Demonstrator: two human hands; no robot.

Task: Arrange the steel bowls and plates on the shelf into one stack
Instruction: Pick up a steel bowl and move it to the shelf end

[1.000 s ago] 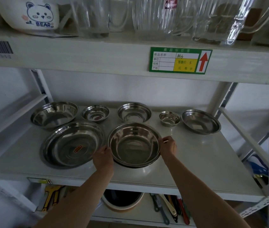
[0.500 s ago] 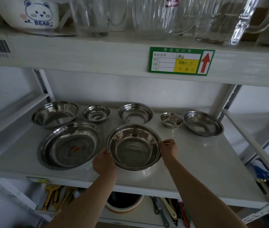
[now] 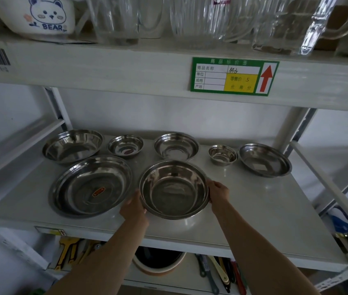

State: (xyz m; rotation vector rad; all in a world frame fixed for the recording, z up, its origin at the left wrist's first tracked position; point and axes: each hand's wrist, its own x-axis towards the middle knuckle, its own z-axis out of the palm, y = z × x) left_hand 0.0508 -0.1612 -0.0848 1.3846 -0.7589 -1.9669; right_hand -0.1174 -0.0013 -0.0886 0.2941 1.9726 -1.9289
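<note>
Fingertips of both hands hidden behind the big bowl [image 3: 174, 189] rim, so full grip depth can't be told; top-shelf glassware cut off by frame edge. Left hand [image 3: 134, 207] clamps the rim at 8 o'clock, right hand [image 3: 218, 193] at 3 o'clock, fingers curled on it. Bowl sits front-centre on the shelf [image 3: 253, 220], w/ the wide plate [image 3: 91, 186] just beside at 9 o'clock. Vs 0.5 s ago: bowl looks slightly raised and tilted, hands in the same spots.

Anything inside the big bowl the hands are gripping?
The big bowl looks empty, only reflections inside. Both hands, left and right, grip its rim. What's underneath is hidden.
</note>
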